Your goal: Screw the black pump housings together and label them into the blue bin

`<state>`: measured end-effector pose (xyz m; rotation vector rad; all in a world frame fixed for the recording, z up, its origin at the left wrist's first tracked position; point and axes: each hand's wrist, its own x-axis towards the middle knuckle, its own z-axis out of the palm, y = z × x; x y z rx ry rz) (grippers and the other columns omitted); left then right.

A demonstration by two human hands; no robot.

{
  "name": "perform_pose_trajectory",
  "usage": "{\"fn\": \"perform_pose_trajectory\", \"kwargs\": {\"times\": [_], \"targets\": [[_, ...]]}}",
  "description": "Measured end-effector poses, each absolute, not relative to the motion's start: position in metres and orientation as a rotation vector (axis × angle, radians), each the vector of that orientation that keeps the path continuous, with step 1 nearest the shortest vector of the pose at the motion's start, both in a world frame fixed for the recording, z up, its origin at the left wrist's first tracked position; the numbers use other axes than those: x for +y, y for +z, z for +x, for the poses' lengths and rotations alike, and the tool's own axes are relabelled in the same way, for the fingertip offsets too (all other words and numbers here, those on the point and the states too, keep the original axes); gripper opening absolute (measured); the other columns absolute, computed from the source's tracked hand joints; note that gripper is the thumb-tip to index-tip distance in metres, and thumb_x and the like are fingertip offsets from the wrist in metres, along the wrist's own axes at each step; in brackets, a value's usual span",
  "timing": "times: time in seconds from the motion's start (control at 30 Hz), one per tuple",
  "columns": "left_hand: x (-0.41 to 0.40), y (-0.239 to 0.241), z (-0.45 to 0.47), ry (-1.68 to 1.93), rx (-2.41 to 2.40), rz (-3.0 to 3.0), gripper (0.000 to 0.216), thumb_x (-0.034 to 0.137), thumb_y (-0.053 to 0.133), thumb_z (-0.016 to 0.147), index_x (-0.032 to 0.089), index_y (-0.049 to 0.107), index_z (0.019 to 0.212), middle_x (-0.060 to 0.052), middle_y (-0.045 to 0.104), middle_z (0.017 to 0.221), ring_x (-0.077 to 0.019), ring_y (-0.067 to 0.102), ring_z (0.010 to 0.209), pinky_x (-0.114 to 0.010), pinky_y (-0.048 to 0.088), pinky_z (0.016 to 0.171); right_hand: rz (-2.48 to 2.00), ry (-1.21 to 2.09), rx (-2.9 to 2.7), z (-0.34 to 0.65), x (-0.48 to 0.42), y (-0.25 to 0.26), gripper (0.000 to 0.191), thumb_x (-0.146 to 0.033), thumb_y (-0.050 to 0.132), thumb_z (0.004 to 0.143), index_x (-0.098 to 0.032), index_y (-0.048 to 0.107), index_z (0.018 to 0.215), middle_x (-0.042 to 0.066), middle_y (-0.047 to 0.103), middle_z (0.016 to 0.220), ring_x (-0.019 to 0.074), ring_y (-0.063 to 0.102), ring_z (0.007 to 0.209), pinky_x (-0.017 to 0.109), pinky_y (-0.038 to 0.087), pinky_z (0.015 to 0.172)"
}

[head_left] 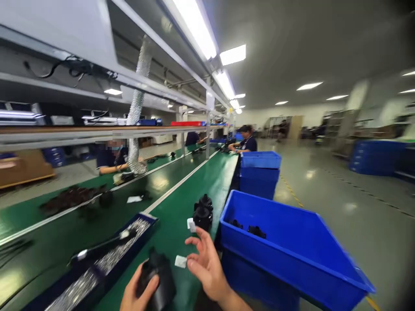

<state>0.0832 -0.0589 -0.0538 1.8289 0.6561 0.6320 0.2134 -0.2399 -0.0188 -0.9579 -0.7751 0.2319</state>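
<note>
The left hand [138, 293] is gripping a black part [158, 278] low over the green counter [181, 198], fingers clamped on it. The right hand [207, 268] is holding a small white piece [180, 261] just beside that part, thumb and forefinger pinched on it, the other fingers spread. A dark tray of screws [106, 259] is lying to the left. More black parts [203, 211] are standing ahead. A blue bin [292, 255] is bordering the counter edge on the right. Open floor [340, 207] is lying beyond.
</note>
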Motion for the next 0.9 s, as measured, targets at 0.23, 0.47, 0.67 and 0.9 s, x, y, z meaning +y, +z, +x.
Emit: {"fn": "perform_pose_trajectory", "kwargs": {"times": [0.23, 0.47, 0.67, 0.9], "targets": [[-0.06, -0.036, 0.072, 0.601, 0.315, 1.647, 0.063, 0.066, 0.078, 0.087, 0.018, 0.071, 0.128, -0.012, 0.077, 0.125, -0.0328, 0.07, 0.117, -0.043, 0.056, 0.106, -0.992, 0.537, -0.855, 0.206, -0.245, -0.016, 0.079, -0.031, 0.081, 0.095, -0.043, 0.036, 0.159, 0.012, 0.051, 0.147, 0.0272, 0.053, 0.127, 0.032, 0.055, 0.077], [-0.06, -0.043, 0.07, 0.585, 0.261, 1.581, 0.064, 0.06, 0.082, 0.087, 0.018, 0.067, 0.132, -0.009, 0.074, 0.121, -0.028, 0.067, 0.11, -0.038, 0.054, 0.1, -1.108, 0.62, -1.0, 0.198, -0.241, -0.016, 0.08, -0.028, 0.071, 0.101, -0.045, 0.025, 0.164, 0.012, 0.04, 0.158, 0.0285, 0.048, 0.135, 0.037, 0.058, 0.083], [-0.059, -0.043, 0.07, 0.582, 0.246, 1.575, 0.061, 0.057, 0.082, 0.088, 0.019, 0.066, 0.133, -0.008, 0.072, 0.123, -0.0271, 0.066, 0.112, -0.037, 0.052, 0.101, -1.167, 0.569, -1.112, 0.192, -0.237, -0.005, 0.078, -0.021, 0.064, 0.102, -0.045, 0.024, 0.165, 0.013, 0.026, 0.17, 0.0287, 0.051, 0.133, 0.04, 0.06, 0.085], [-0.061, -0.044, 0.07, 0.585, 0.258, 1.55, 0.062, 0.056, 0.082, 0.089, 0.019, 0.065, 0.136, -0.009, 0.072, 0.126, -0.0272, 0.066, 0.113, -0.037, 0.052, 0.1, -1.193, 0.499, -1.16, 0.189, -0.236, -0.003, 0.073, -0.017, 0.057, 0.104, -0.046, 0.027, 0.163, 0.009, 0.013, 0.175, 0.0293, 0.048, 0.138, 0.04, 0.062, 0.084]]}}
